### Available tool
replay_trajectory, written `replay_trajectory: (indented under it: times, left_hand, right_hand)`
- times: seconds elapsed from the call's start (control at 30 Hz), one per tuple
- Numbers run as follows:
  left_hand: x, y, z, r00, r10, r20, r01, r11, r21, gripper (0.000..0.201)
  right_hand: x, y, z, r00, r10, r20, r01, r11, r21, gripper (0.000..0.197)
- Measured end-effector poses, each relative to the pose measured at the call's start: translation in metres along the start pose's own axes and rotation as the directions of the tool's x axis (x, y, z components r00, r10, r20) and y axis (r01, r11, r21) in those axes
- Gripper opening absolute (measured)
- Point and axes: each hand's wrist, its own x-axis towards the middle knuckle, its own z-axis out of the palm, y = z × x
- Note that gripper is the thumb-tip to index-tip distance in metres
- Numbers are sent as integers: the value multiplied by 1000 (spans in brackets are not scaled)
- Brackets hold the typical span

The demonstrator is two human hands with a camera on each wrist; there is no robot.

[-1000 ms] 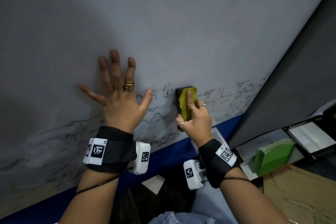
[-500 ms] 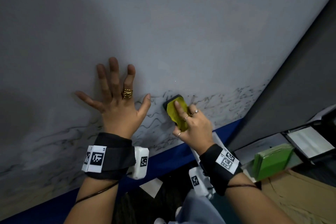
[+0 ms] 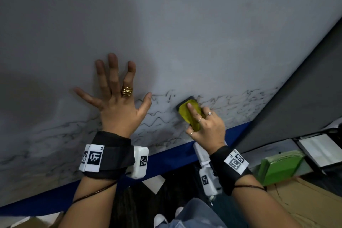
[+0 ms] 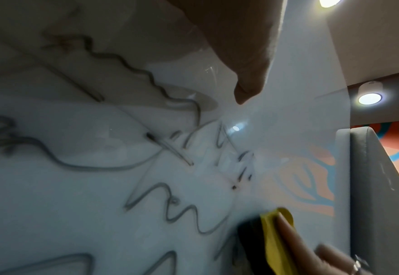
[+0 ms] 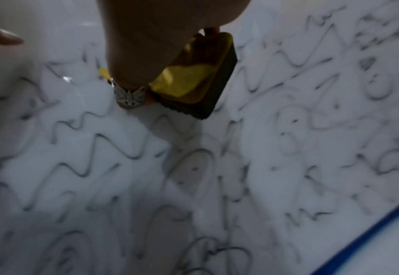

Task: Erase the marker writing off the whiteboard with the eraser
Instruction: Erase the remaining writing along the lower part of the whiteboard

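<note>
Item, left: my left hand (image 3: pixel 118 105), fingers spread flat, bracing the whiteboard (image 3: pixel 185 33). Item, right: my right hand (image 3: pixel 205 127) pinching the eraser (image 3: pixel 189 114) against the marker writing (image 3: pixel 157 120). Best practice: firm, overlapping strokes downward. Eraser's felt face hidden; scribbles blurred.

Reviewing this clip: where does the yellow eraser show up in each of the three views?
Head: eraser right of centre, under the right hand, on the whiteboard.
Left wrist: bottom right, a finger lying on it.
Right wrist: top centre, partly behind the hand.
Shared landmark: the wavy marker writing just left of it.
</note>
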Motion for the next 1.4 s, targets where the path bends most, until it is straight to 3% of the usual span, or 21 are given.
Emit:
replay_trajectory:
  times: [0.1,0.17,0.33,0.47,0.63,0.87,1.1,1.4]
  left_hand:
    - [-1,1,0,1000,-9,-3,10,1000,13,85]
    - [-1,3,-1,1000,-20,-3,20,1000,15,87]
    - [0,2,-4,999,-36,7,35,999,29,89]
    - [0,2,-6,999,-31,18,31,999,42,91]
    - [0,3,-8,999,-33,12,32,998,49,89]
    - [-1,3,-15,999,-18,36,17,998,53,88]
    - [-3,4,-18,999,-10,46,8,999,48,93]
    - [-3,4,-18,999,-27,30,26,999,28,81]
  right_hand:
    - [0,20,-11,990,141,-10,-141,990,-9,75]
    - [2,17,-14,987,162,-12,-162,986,33,75]
    - [6,-18,-4,998,13,59,-20,992,122,78]
    - [9,1,-12,997,-66,45,63,996,62,78]
    - [25,30,-31,996,-48,-71,54,995,86,70]
    - [32,-29,-18,978,-210,2,210,975,69,72]
    - [41,8,-41,960,-280,4,278,953,-117,74]
    - [46,-45,-19,930,-367,0,367,930,-11,67]
